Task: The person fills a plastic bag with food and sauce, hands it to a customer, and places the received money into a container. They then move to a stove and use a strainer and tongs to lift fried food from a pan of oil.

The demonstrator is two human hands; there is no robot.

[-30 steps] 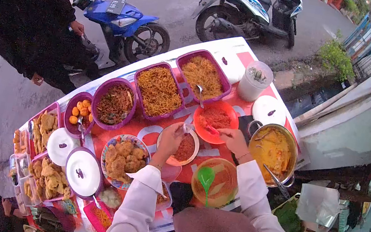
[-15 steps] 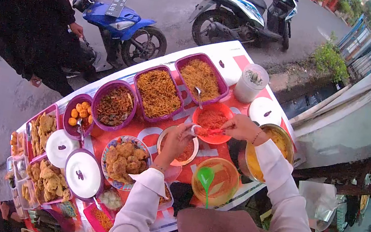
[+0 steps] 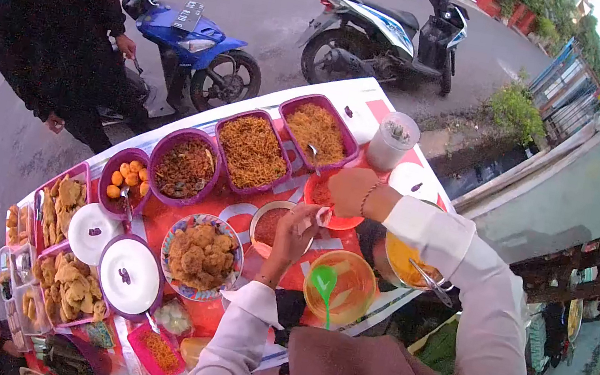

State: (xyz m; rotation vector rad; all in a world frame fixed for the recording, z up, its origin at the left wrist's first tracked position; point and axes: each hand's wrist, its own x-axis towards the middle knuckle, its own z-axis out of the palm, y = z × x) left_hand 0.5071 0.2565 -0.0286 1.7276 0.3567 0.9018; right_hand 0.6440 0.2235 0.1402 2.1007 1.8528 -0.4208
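Observation:
My right hand (image 3: 351, 192) is closed over the red bowl (image 3: 322, 187) of chilli sauce. Its back hides the fingers and the red spoon seen in them a moment earlier. Close by on the left, my left hand (image 3: 293, 233) pinches a small plastic bag (image 3: 322, 216), partly covered by the fingers. Below that hand is a pale-rimmed bowl (image 3: 257, 230) of red-brown sauce. A green ladle (image 3: 324, 278) rests in an orange-tinted tub (image 3: 369, 296) nearer me. Under my right forearm, a metal pot (image 3: 391, 272) of yellow curry holds a metal ladle (image 3: 434, 282).
Purple containers of noodles (image 3: 251, 153) and vermicelli (image 3: 316, 132) stand along the far side. Eggs (image 3: 129, 175), fried pieces (image 3: 201, 254) and lidded tubs (image 3: 130, 276) are at left. A clear jar (image 3: 392, 143) stands far right. A person in black (image 3: 54, 32) and parked motorbikes (image 3: 382, 37) are beyond.
My right hand has turned and moved in over the red bowl, hiding the spoon. My left hand has dropped slightly nearer me with the bag. The view has shifted a little.

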